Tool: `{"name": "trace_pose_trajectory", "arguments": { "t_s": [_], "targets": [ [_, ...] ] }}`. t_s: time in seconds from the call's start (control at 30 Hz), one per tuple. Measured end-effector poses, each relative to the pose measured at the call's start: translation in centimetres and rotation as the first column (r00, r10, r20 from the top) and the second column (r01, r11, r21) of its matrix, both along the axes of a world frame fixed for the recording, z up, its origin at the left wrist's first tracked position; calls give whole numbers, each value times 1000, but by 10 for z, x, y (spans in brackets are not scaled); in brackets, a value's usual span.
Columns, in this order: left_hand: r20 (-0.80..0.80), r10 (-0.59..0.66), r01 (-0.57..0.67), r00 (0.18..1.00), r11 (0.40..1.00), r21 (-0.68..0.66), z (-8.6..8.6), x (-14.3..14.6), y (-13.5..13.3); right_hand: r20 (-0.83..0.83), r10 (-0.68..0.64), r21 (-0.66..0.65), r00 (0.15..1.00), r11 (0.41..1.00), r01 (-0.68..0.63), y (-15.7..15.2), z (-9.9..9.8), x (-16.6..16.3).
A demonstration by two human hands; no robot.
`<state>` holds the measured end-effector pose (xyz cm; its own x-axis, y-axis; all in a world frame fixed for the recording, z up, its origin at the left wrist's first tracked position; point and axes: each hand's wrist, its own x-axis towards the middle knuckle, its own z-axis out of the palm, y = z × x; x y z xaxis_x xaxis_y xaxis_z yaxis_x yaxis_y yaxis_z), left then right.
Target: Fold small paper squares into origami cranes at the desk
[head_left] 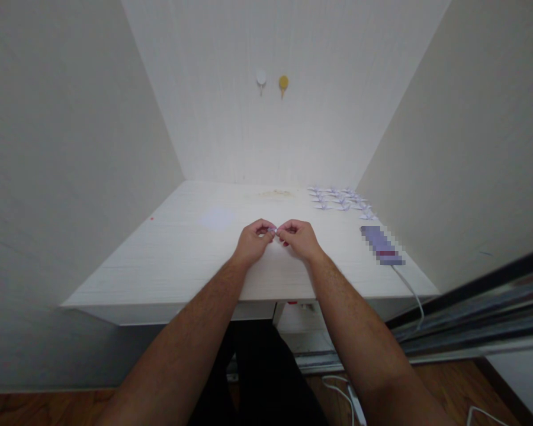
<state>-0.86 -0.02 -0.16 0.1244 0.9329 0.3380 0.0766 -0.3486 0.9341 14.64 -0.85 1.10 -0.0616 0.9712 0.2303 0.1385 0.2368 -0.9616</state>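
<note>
Looks like paper in the small piece (274, 230) between the fingers (293, 223). Beyond them to the right, resembles crisp, matt, folded paper in the cranes (343, 207); to their left, smooth, flat paper in the sheet (217, 218). Beneath them, appears matt and faintly wood-grained on the tabletop (160, 260). Below, on their near side, looks like dull cloth in the trousers (266, 367).

Cannot identify the small piece (272, 230) between the fingers (263, 222), mostly covered and too tiny to tell; cannot read the pixelated device (381, 245) to their right, nor trace the forearms (204, 313) below them past the view's bottom edge.
</note>
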Motion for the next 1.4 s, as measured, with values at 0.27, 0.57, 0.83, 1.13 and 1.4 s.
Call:
{"name": "trace_pose_trajectory", "arguments": {
  "t_s": [0.27, 0.57, 0.83, 1.13, 1.4],
  "targets": [
    [-30, 5, -5, 1000, 1000, 17, 5, 0, -2, 83, -25, 78, 996, 997, 18, -1, -1, 0],
    [-80, 27, -24, 996, 999, 32, 9, 1, -6, 184, -98, 229, 978, 972, 54, 0, -7, -1],
    [-108, 57, -54, 992, 998, 35, 11, 1, -7, 256, -135, 261, 957, 963, 66, -2, -5, -3],
    [-123, 72, -69, 990, 997, 22, 14, 1, -8, 234, -126, 208, 964, 975, 77, 0, -6, -2],
    [-155, 79, -75, 985, 997, 31, 14, 2, -8, 246, -146, 220, 958, 971, 92, -1, -5, -3]
  ]
}}
